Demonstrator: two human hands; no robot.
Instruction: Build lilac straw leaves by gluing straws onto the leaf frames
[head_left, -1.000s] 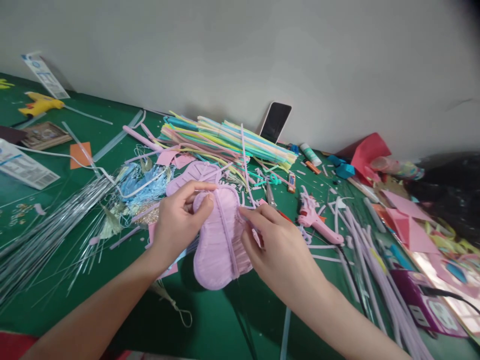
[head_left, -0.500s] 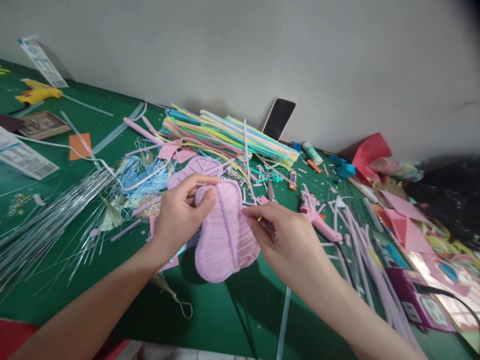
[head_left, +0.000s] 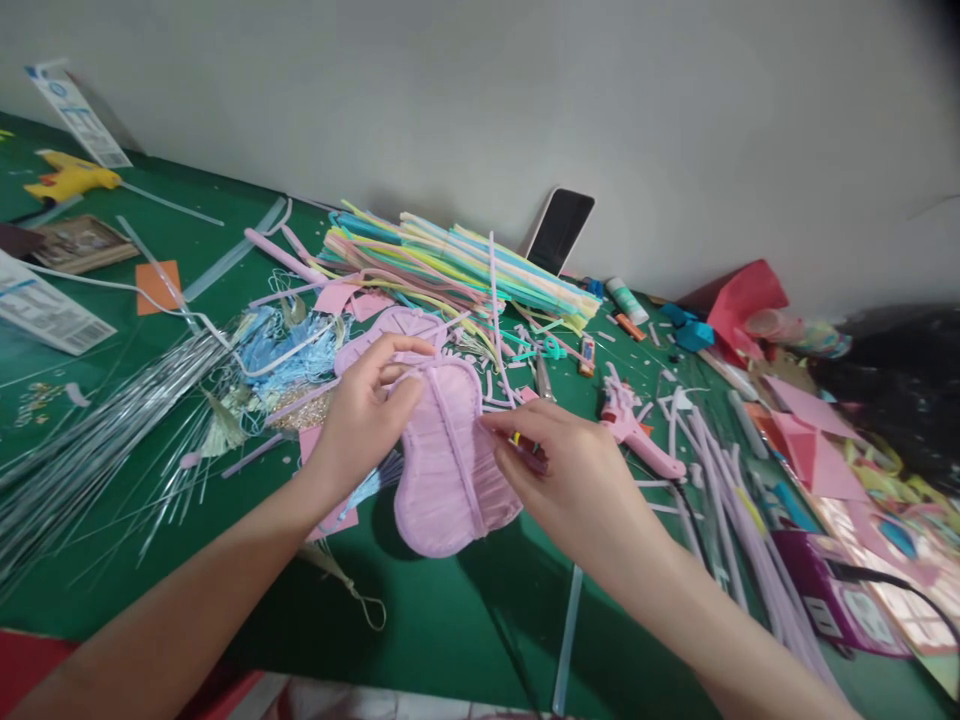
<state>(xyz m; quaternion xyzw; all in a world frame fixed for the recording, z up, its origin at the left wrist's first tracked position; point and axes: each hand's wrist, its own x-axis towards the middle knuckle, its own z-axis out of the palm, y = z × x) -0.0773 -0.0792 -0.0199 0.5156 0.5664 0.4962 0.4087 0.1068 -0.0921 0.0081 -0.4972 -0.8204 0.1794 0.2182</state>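
Note:
A lilac, wing-shaped piece (head_left: 439,480) is held up above the table, its gathered, shiny fabric edged with fuzzy pipe cleaner. One raised strip runs down its middle. My left hand (head_left: 367,400) grips the upper left edge between thumb and fingers; some fingers are hidden behind the piece. With thumb and forefinger pinched, my right hand (head_left: 562,455) holds the right edge where it curves inward. Behind the piece lies another lilac shape (head_left: 390,335) with ribs. A pink glue gun (head_left: 637,440) rests to the right of my right hand.
Coloured pipe cleaners (head_left: 457,265) are piled at the back, near a phone (head_left: 560,230) leaning on the wall. Silver strands (head_left: 120,450) and blue tassels (head_left: 289,345) lie left. At right are lilac pipe cleaners (head_left: 731,500) and a purple box (head_left: 832,590). A yellow glue gun (head_left: 71,178) sits far left.
My left thumb has slid slightly left and down along the piece's upper edge. The piece has tilted a little; my right hand keeps its pinch on the right edge.

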